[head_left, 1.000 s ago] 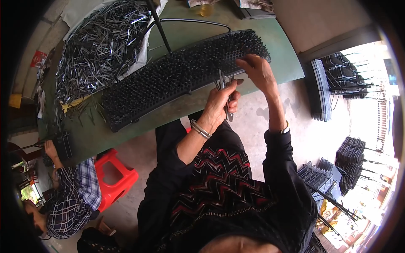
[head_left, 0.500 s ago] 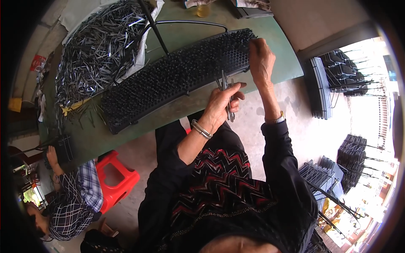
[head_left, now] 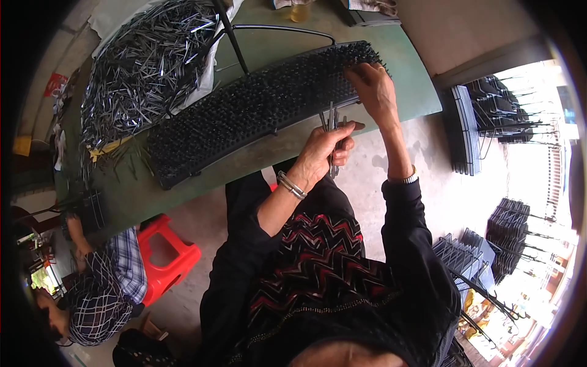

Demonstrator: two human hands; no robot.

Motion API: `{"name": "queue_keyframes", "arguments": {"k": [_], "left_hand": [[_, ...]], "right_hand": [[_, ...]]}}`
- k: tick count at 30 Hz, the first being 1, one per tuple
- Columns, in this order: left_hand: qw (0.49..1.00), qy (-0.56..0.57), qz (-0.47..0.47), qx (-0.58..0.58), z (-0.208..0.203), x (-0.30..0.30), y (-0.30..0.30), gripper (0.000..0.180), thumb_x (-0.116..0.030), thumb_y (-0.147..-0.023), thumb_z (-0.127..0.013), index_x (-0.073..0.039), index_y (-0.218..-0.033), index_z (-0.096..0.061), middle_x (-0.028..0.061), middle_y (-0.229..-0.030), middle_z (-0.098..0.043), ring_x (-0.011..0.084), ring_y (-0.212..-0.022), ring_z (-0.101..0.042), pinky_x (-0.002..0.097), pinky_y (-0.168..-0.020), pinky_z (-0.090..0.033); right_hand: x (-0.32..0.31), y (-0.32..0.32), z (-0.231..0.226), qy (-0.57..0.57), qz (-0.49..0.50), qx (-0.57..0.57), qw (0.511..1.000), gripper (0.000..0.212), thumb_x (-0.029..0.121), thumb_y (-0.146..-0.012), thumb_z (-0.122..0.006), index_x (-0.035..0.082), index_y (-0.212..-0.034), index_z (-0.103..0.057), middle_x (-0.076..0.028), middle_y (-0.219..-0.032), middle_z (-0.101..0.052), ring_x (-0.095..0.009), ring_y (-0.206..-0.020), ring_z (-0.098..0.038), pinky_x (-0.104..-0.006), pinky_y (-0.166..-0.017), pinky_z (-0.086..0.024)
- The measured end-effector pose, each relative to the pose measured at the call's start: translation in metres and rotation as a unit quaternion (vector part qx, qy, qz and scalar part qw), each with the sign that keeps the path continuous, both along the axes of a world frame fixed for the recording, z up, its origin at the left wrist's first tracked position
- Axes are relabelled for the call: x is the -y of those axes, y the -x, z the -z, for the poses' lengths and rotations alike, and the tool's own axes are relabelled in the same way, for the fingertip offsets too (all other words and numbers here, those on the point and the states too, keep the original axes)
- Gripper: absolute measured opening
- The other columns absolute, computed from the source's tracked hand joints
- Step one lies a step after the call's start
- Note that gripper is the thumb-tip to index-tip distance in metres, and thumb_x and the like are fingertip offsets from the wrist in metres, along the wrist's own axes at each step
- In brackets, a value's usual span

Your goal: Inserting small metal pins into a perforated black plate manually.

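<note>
A red plastic stool (head_left: pixel 162 276) was placed on the pale floor (head_left: pixel 367 162), near a co-worker (head_left: pixel 101 306) dressed in checks. A cup of yellowish liquid (head_left: pixel 299 13) was set out at the top. Black metal racks (head_left: pixel 509 235) were stacked at the right.

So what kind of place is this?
Probably a workshop: a heap of thin dark strips lies on the green worktable, beside a long, bristly black panel, and black metal frames are stacked nearby.

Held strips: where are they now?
In the head view, right of centre, the strips are in the left hand, by the near edge of the black panel on the table.
</note>
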State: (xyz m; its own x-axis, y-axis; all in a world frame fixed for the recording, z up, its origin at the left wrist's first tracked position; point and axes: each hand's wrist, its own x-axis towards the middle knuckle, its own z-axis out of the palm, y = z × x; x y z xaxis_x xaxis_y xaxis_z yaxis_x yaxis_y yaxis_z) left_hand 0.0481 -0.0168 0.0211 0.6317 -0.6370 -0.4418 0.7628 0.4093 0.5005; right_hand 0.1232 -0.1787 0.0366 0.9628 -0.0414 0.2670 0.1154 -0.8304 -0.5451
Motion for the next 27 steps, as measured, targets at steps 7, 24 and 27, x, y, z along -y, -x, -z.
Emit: {"name": "queue_keyframes", "arguments": {"k": [7, 24, 27], "left_hand": [[0.998, -0.044, 0.037, 0.006, 0.005, 0.003, 0.001, 0.028, -0.021, -0.090, -0.063, -0.001, -0.109, -0.063, -0.0071, -0.059, -0.037, 0.0030, -0.046, -0.031, 0.0204, -0.043, -0.023], [1.000, -0.013, 0.018, 0.006, 0.005, 0.006, -0.001, 0.030, -0.031, -0.091, -0.063, -0.002, -0.099, -0.063, -0.0071, -0.062, -0.040, 0.0022, -0.049, -0.034, 0.0193, -0.045, -0.026], [1.000, -0.010, 0.018, 0.006, 0.004, 0.007, 0.000, 0.030, -0.031, -0.091, -0.064, -0.002, -0.100, -0.064, -0.0068, -0.062, -0.041, 0.0021, -0.049, -0.035, 0.0191, -0.044, -0.026]], "right_hand": [[-0.006, 0.039, -0.031, -0.247, -0.190, -0.222, 0.924, 0.018, 0.017, -0.085, -0.065, 0.001, -0.091, -0.066, -0.005, -0.082, -0.061, -0.013, -0.075, -0.056, -0.0285, -0.066, -0.045], [0.003, -0.011, 0.020, -0.033, 0.090, 0.113, 0.989, 0.014, 0.019, -0.089, -0.057, 0.007, -0.096, -0.061, -0.015, -0.081, -0.065, -0.032, -0.075, -0.063, -0.0403, -0.067, -0.049], [-0.003, -0.010, 0.018, 0.074, 0.080, 0.095, 0.990, 0.014, 0.020, -0.088, -0.058, 0.010, -0.097, -0.062, -0.014, -0.085, -0.062, -0.032, -0.082, -0.062, -0.0401, -0.070, -0.049]]}}
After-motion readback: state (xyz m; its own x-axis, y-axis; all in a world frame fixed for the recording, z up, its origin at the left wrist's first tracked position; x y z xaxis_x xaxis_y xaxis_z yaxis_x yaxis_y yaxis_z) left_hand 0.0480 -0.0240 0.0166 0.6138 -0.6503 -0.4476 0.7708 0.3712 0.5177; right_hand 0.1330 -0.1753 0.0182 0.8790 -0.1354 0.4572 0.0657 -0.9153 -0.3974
